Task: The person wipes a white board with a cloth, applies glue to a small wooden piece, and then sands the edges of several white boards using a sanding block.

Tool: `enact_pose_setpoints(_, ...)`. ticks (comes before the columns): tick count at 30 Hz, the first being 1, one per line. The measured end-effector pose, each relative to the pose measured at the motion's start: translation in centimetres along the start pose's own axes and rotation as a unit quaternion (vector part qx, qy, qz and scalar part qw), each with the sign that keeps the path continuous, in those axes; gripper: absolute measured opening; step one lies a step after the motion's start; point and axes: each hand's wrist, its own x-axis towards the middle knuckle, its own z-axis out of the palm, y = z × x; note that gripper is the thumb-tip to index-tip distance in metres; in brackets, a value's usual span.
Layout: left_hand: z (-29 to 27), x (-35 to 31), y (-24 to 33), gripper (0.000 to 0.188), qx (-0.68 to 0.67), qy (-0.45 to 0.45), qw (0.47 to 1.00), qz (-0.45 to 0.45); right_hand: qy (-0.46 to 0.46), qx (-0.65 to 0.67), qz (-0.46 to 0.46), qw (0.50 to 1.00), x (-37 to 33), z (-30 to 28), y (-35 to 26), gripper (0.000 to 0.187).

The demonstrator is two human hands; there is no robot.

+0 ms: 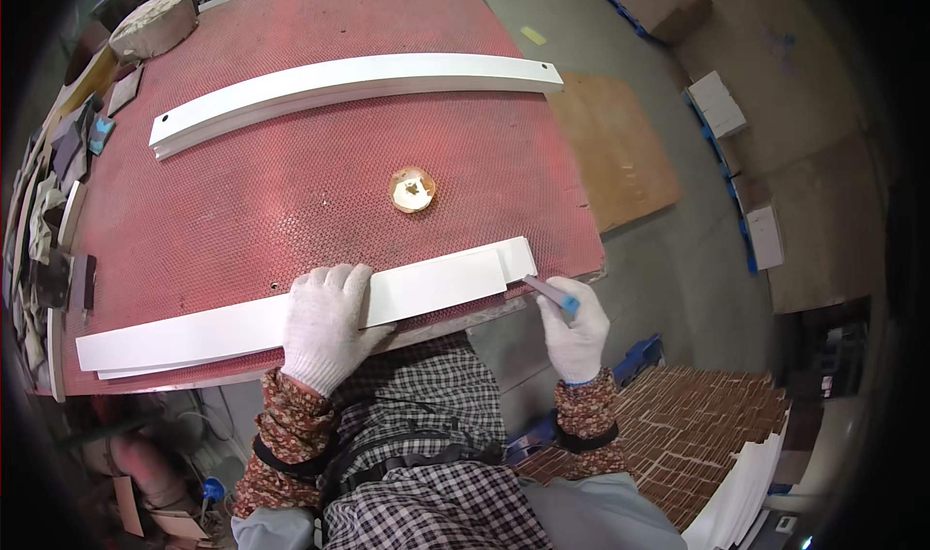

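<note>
Along the near edge of the red table lie two white slats, one overlapping the other; the upper slat (436, 285) leaves the right end of the lower slat (521, 257) exposed. My left hand (326, 319), in a white knitted glove, rests on the upper slat with its fingers spread flat. In my gloved right hand (575, 335) is a thin flat grey tool with blue near the grip (552, 294). Its tip meets or nearly meets the right end of the lower slat. Its exact kind is unclear.
Farther back on the red table (291, 201) lies a stack of curved white slats (358, 77). A small round dish (414, 190) with pale contents sits mid-table. Cloths and blocks crowd the left edge. Stacked brown-edged boards (688, 414) stand lower right; a plywood sheet (620, 153) lies beyond the table.
</note>
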Motion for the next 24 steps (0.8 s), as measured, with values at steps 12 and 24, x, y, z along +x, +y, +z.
enact_pose_setpoints(12, -0.2, -0.1, 0.0, 0.076, 0.008, -0.013, 1.000, -0.010, -0.001, -0.096, -0.059, 0.994, 0.4, 0.4, 0.8, 0.035)
enact_pose_setpoints(24, -0.2, 0.1, -0.1, 0.077, 0.009, -0.021, 1.000, -0.011, 0.022, -0.095, -0.056, 0.994, 0.6, 0.7, 0.9, 0.032)
